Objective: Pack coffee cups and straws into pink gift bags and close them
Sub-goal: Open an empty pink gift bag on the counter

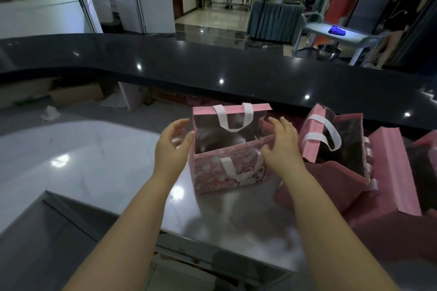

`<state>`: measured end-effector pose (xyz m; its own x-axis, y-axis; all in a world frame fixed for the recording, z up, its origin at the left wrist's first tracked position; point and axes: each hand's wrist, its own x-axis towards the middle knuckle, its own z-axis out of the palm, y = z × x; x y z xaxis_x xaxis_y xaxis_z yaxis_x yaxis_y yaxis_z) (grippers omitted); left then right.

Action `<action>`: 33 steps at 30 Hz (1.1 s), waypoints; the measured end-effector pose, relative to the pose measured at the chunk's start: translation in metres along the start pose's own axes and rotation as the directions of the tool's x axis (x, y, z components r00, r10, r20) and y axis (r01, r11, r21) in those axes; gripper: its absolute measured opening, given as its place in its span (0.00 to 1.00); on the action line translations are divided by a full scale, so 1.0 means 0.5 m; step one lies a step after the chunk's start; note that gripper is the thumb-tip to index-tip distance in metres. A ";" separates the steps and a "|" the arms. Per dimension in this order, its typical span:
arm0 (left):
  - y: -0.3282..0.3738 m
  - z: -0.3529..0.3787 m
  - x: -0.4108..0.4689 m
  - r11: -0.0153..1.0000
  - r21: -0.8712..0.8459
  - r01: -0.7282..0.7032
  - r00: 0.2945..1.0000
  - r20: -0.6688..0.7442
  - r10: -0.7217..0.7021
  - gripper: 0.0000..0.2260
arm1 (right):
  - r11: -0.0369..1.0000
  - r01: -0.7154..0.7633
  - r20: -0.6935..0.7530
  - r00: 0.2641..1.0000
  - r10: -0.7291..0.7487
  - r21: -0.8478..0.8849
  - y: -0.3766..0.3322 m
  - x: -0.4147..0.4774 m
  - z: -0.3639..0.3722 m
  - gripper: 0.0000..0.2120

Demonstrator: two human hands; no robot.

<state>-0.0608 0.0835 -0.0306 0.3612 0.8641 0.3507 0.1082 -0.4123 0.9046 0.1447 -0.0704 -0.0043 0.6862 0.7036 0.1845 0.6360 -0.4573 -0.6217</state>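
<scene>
Nearest the camera, both forearms reach out over the table. Its front edge cuts across on a slant just under them, with a drop to the floor on the left.

The left hand is at the left wall of the bag, fingers loosely curved and holding nothing, thumb right at the front corner. The right hand is on the right end, fingers straight and spread over the front rim, resting there rather than clamped.

The bag stands upright between the hands, set back from the table edge, mouth wide open. Its near handle is flopped down the front and its far handle stands up. The inside is blurred, so I cannot tell whether cup or straw is in there, and neither shows anywhere else.

This looks like the steadying or closing step, with the hands bracketing the mouth. If the bag is loaded, the next move should press the two long walls together evenly and bring the handles up. If not, the mouth needs holding open for the cup. It's thin paper, so a light squeeze will do.

There is plenty of bare table to the left. The right is tight, with more bags slumped open just beside the right hand, and an elbow swing that way could knock them.

Beyond, the black counter walls off the far side, so there is no room to push forward.
</scene>
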 end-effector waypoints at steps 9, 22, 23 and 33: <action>-0.072 0.008 -0.072 0.968 -0.187 0.167 0.983 -0.046 -0.178 0.11 | 0.925 0.090 -0.178 0.984 -0.024 0.369 0.019 -0.010 0.042 0.28; -0.176 -0.021 -0.083 0.885 -0.116 0.451 0.893 0.080 -0.444 0.11 | 0.645 -0.344 0.142 0.928 0.345 0.682 0.135 -0.080 0.188 0.15; -0.172 -0.018 -0.081 0.884 -0.108 0.454 0.891 0.081 -0.447 0.12 | 0.633 -0.334 0.137 0.930 0.340 0.698 0.135 -0.081 0.192 0.14; -0.187 -0.030 -0.137 0.863 -0.064 0.502 0.861 -0.055 -0.505 0.11 | 0.469 -0.394 0.160 0.872 0.463 0.790 0.124 -0.085 0.223 0.10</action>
<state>-0.1094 0.0671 -0.1354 0.2057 0.9683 -0.1414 0.2151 0.0963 0.9718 0.1156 -0.0680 -0.1356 0.8363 0.4889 -0.2482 -0.2506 -0.0617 -0.9661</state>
